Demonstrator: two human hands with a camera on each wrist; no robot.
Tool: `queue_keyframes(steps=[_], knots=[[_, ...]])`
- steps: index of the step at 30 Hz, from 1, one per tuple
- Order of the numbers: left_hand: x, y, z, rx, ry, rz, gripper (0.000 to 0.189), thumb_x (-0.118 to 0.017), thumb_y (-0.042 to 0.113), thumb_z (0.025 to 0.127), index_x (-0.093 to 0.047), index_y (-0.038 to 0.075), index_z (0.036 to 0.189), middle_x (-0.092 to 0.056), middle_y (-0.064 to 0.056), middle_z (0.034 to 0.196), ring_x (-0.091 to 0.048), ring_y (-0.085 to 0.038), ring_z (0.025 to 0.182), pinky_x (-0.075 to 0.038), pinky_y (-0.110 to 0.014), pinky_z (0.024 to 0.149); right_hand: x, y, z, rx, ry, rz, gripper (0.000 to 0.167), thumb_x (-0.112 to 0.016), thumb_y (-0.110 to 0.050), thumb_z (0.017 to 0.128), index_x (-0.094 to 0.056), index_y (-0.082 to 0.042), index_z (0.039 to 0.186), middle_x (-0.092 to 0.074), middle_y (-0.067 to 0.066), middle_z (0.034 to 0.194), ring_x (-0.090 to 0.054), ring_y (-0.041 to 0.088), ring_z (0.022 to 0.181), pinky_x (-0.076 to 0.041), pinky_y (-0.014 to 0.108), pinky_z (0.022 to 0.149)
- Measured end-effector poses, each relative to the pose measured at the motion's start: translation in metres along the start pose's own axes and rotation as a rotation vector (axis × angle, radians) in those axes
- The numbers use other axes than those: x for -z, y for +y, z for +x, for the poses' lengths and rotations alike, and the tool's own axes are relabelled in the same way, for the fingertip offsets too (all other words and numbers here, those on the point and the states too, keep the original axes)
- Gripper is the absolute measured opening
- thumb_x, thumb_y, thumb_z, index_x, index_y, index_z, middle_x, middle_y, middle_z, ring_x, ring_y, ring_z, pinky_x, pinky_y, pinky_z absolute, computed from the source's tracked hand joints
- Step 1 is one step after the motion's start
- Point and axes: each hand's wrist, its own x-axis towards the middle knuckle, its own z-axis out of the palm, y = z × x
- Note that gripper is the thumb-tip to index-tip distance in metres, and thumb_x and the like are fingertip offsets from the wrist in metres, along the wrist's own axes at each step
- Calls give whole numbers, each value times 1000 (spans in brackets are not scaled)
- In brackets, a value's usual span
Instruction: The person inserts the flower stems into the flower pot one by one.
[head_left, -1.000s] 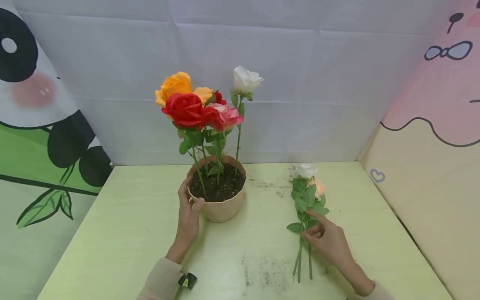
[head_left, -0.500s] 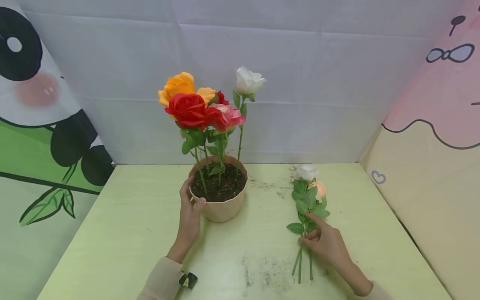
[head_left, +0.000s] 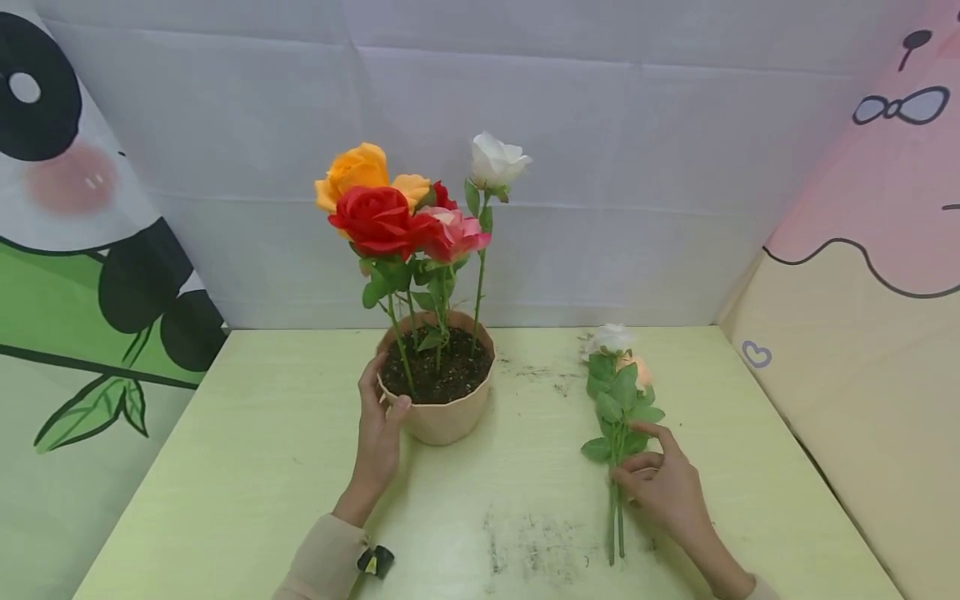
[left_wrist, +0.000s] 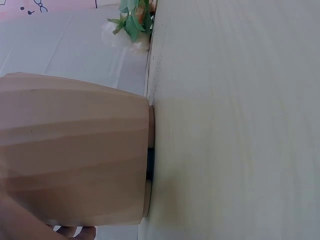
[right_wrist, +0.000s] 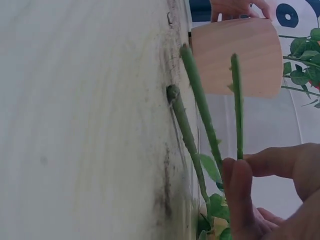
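Observation:
My left hand [head_left: 378, 442] holds the side of a beige flowerpot [head_left: 444, 423], thumb near the rim. Dark soil [head_left: 457, 371] fills the pot. Several roses stand upright in it: an orange rose [head_left: 358, 171], a red rose [head_left: 375, 221], a pink rose [head_left: 452, 235] and a white rose [head_left: 497, 160]. On the right, my right hand [head_left: 663, 492] pinches the stem of one rose [right_wrist: 237, 105] between thumb and finger. Two other stems [right_wrist: 202, 110] lie beside it in the right wrist view. A white bloom [head_left: 609, 337] and a peach bloom [head_left: 637, 371] show at the bunch's far end.
The pale yellow-green table [head_left: 262, 467] carries specks of soil [head_left: 536, 546] near the front and beside the pot. A white cloth wall [head_left: 637, 183] stands behind the table. Cartoon-printed panels [head_left: 862, 275] flank it on both sides.
My right hand has shifted slightly right, and the stems have moved with it and drawn closer together. One stem is now pinched and lifted. My left hand stays on the pot.

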Motion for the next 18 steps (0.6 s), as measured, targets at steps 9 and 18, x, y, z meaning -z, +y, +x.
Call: queue_keyframes(steps=[9,18], knots=[[-4,33,0,69,-3,7,69,-54,23,111,-25,19,174,-24,-15,180,-27,-47,162,-25,-69,125,5,-3,-1,-74,1,283,69,-80,6,97,-43,0,154,-78,15,99,-77,21,76,-65,36,64],[-4,27,-1,58,-6,-3,70,-54,24,111,-25,18,174,-24,-16,180,-28,-48,162,-25,-70,126,5,-5,-2,-73,24,347,65,-79,5,98,-40,3,151,-77,5,94,-76,16,77,-64,33,65]])
